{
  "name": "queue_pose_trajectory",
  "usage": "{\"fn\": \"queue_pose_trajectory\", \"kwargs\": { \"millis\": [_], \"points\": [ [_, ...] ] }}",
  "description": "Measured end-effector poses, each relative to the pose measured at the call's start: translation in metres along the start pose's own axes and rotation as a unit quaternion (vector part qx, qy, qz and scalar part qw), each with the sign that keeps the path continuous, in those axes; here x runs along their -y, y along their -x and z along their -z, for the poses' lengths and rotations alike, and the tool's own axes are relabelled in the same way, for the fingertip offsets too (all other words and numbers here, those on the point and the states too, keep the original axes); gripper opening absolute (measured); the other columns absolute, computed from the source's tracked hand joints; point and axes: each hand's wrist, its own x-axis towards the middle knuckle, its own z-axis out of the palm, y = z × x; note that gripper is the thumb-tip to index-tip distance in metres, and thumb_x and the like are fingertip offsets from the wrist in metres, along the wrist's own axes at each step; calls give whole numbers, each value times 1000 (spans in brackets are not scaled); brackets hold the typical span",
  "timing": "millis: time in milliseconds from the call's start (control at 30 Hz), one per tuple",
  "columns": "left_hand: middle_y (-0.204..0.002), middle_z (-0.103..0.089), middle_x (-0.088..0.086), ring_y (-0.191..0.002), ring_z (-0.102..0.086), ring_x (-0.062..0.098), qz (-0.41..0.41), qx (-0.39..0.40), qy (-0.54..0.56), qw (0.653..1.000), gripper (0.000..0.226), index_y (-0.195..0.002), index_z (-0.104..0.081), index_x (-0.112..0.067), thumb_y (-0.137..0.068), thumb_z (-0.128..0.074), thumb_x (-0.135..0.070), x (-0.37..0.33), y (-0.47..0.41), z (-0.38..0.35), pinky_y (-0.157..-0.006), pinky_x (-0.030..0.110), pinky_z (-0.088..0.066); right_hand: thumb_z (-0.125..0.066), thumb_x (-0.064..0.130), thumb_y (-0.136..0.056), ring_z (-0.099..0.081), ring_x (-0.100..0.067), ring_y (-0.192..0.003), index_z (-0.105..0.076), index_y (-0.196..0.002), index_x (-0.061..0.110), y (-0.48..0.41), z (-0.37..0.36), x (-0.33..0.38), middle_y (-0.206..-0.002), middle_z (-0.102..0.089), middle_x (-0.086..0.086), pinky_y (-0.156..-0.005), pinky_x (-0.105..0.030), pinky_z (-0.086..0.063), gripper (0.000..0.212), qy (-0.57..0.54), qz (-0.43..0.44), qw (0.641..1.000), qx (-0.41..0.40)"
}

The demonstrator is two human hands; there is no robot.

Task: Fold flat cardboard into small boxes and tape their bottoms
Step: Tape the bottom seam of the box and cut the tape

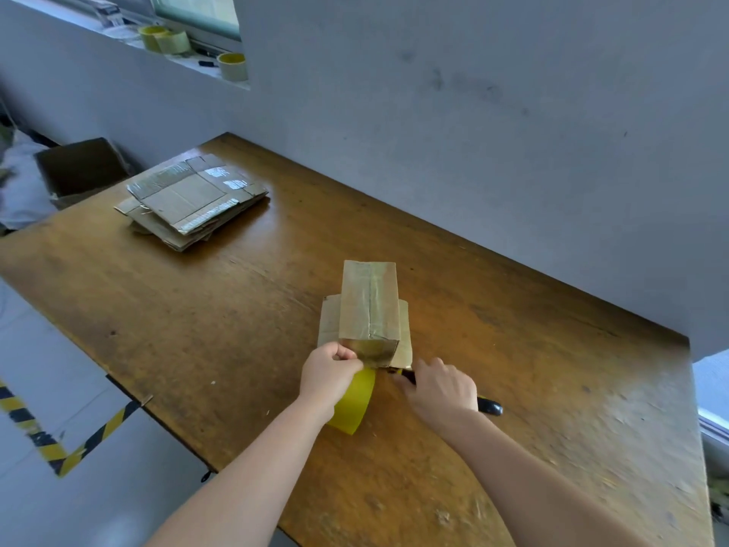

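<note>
A small cardboard box (369,305) stands upside down on the wooden table (197,329), its taped bottom facing up and its open flaps spread below. My left hand (329,375) grips a yellow tape roll (355,404) at the box's near edge, where the tape runs onto the box. My right hand (440,386) holds a black-handled knife (489,406), its front end at the tape beside the box's near right corner.
A stack of flat cardboard blanks (193,199) lies at the table's far left. An open brown carton (81,167) sits beyond the table's left end. Several tape rolls (232,65) stand on the window sill. Yellow-black floor tape (47,440) marks the floor at left.
</note>
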Motion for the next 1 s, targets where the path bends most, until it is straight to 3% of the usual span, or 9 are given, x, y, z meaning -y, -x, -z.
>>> {"fn": "queue_pose_trajectory", "kwargs": {
  "millis": [167,267,333,400,467,700,867,933,1000],
  "points": [
    [-87,-62,0,-82,-55,10,-8,-6,-22,1000,3,-86,-65,-18,-84,-67,-18,-2,0,3,-59,21,-39,-40,68,-90,-53,-24,-113,-55,-123,22,13,-27,-6,-120,-58,-3,-86,-35,-44,59,-10,-9,999,40],
    [-85,-63,0,-83,-57,14,-15,-3,-15,1000,1,-83,-67,-18,-84,-66,-18,-2,-1,5,-60,23,-39,-49,68,-83,-54,-25,-102,-57,-109,17,2,-6,4,-109,-57,-3,-81,-35,-47,58,-97,16,980,-172],
    [-83,-64,1,-83,-58,18,-17,-11,-17,1000,8,-79,-67,-18,-86,-64,-19,-2,-1,6,-61,26,-40,-61,58,-81,-54,-28,-110,-57,-115,16,-11,12,17,-117,-57,-7,-87,-40,-49,54,-125,91,952,-266],
    [-85,-66,0,-84,-58,18,-14,-17,-17,1000,9,-79,-68,-18,-88,-64,-20,-2,-2,7,-64,29,-41,-67,50,-82,-40,-31,-135,-48,-135,23,-22,23,32,-142,-46,-9,-107,-46,-38,63,-107,153,958,-219],
    [-86,-66,-2,-86,-59,18,-18,-13,-17,1000,6,-83,-68,-19,-88,-64,-21,0,-3,9,-71,30,-43,-66,47,-86,-26,-29,-144,-38,-146,27,-30,23,43,-153,-34,-8,-115,-45,-27,70,-90,155,970,-162],
    [-82,-69,0,-82,-62,20,8,4,-19,1000,15,-70,-65,-25,-84,-67,-18,-5,-12,11,-76,36,-51,-81,40,-71,-50,-34,-121,-61,-118,24,-42,15,50,-127,-57,-10,-91,-48,-49,54,-74,133,972,-180],
    [-78,-67,7,-77,-62,24,20,57,-144,988,8,-73,-65,-13,-77,-64,-20,6,-11,9,-69,32,-51,-73,39,-81,-37,-31,-131,-51,-129,24,-45,20,51,-136,-46,-7,-98,-44,-45,54,-71,152,973,-159],
    [-71,-62,3,-71,-57,20,-23,63,-170,983,13,-68,-58,-18,-80,-63,-21,7,-7,12,-61,29,-43,-72,38,-83,-34,-29,-134,-49,-131,24,-46,22,49,-140,-43,-6,-102,-42,-42,55,-81,155,974,-146],
    [-70,-59,-4,-72,-57,20,-138,42,-240,960,10,-76,-60,-24,-86,-59,-24,5,0,19,-59,28,-40,-74,34,-82,-34,-30,-135,-52,-132,23,-45,22,47,-141,-44,-8,-102,-43,-43,56,-102,153,973,-142]
  ]
}}
